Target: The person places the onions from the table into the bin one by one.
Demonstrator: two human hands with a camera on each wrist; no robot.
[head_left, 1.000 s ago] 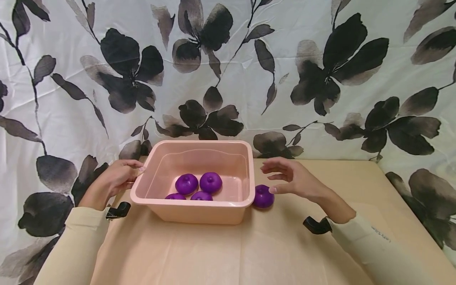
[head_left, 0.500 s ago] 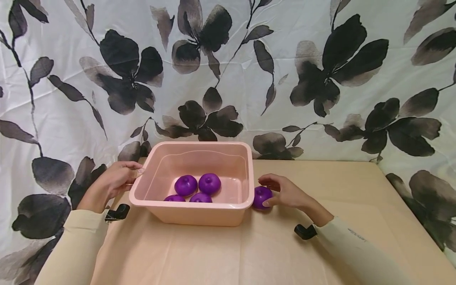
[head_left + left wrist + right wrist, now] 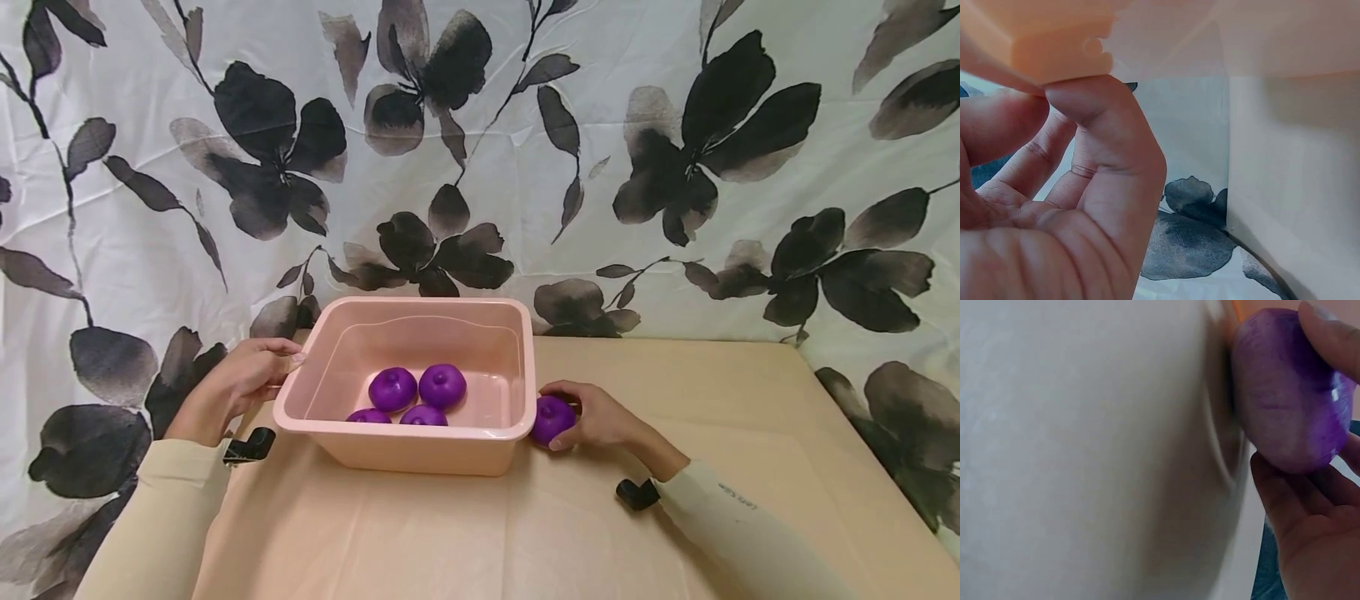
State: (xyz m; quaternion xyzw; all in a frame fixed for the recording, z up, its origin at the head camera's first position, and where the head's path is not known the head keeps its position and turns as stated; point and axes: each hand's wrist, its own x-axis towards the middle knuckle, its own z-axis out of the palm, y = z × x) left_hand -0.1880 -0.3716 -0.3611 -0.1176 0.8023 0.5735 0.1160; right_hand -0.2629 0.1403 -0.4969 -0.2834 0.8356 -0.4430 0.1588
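Observation:
A pink plastic tub point(image 3: 420, 454) stands on the table, with several round purple onions point(image 3: 442, 386) inside. My left hand point(image 3: 243, 379) pinches the tub's left rim between thumb and index finger; the left wrist view shows those fingers meeting under the rim point(image 3: 1060, 62). Just outside the tub's right wall is one more purple onion point(image 3: 552, 420), shiny, with a paler streaked underside in the right wrist view. Thumb and fingers of my right hand point(image 3: 600, 417) grip it from the right. Whether it still touches the table is hard to tell.
A beige covering lies over the table point(image 3: 675, 533), whose right edge slants down to the right. Behind it hangs a white curtain point(image 3: 570, 167) with a dark flower print, close to the tub's back side.
My right hand has come down and left, and its fingers have closed round the onion beside the tub. The left hand and the tub have stayed in place.

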